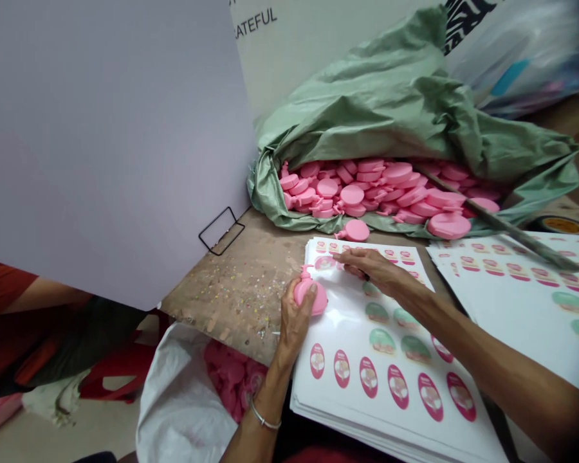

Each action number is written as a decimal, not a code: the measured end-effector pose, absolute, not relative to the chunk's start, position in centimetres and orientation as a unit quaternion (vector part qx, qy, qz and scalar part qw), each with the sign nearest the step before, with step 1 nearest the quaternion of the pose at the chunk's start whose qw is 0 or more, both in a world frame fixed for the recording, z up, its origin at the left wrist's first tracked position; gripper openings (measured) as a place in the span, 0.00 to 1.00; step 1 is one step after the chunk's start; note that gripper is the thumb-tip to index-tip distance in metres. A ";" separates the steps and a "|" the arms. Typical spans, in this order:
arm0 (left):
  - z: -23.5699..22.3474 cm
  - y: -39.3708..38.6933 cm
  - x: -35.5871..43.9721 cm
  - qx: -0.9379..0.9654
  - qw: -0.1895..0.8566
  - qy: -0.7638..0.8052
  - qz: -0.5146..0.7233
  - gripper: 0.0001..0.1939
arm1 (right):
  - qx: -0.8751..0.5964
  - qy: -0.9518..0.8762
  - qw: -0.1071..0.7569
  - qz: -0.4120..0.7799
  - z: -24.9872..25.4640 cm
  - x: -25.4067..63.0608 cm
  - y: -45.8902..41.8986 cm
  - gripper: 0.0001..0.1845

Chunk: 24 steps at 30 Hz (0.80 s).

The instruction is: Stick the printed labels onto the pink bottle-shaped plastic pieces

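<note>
Clock directions here run from the held bottle, with twelve at the top of the head view. The bottle [311, 298] is pink, round-bodied and smooth, with a narrow neck and spout pointing towards twelve. The left hand [296, 315] grasps it, thumb over its face, above the left edge of a sheet stack [340, 321]. At two, the right hand [351, 260] has its fingers drawn together beside a pinkish oval near the sheets' top; whether it grips anything, I cannot tell.

The top sheet is glossy white, bearing pink ovals and green-topped labels. Another stack [506, 308] lies at three. The worn brown table [251, 263] is flecked with coloured specks; a black wire stand [222, 231] sits at ten, before a big pale panel [116, 128]. At one, a green sack [367, 109] opens on many pink bottles [352, 195], with a loose one [356, 231] just outside. A stick [506, 228] slants from the sack over the far stack. A white bag [178, 399] at eight holds pink pieces.

The panel cuts off wall lettering and most of a person [9, 289] at nine. The right forearm covers some labels; the pink pieces are dim and blurred.
</note>
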<state>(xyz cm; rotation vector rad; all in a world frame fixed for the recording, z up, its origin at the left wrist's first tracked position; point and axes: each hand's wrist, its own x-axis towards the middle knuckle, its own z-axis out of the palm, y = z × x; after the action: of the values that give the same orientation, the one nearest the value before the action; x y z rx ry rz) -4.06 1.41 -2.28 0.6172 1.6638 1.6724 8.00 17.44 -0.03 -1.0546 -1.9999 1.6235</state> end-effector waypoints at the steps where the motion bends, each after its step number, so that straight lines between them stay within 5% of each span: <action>1: -2.1 1.3 -4.0 0.229 0.356 0.632 0.650 0.23 | -0.366 -0.703 0.183 0.582 0.3 8.4 17.2 0.28; 11: 1.1 0.1 -3.2 0.089 0.532 0.499 0.679 0.33 | -0.349 -0.735 0.262 0.518 2.8 10.1 10.8 0.26; 24: 1.2 0.1 -2.8 0.099 0.539 0.479 0.685 0.29 | -0.330 -0.767 0.262 0.484 3.3 10.0 9.0 0.18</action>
<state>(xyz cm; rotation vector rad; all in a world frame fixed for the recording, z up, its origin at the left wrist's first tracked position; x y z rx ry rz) -2.80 0.08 1.15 0.2344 1.1400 1.6293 10.02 9.01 3.30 -0.8915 -2.0748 1.3094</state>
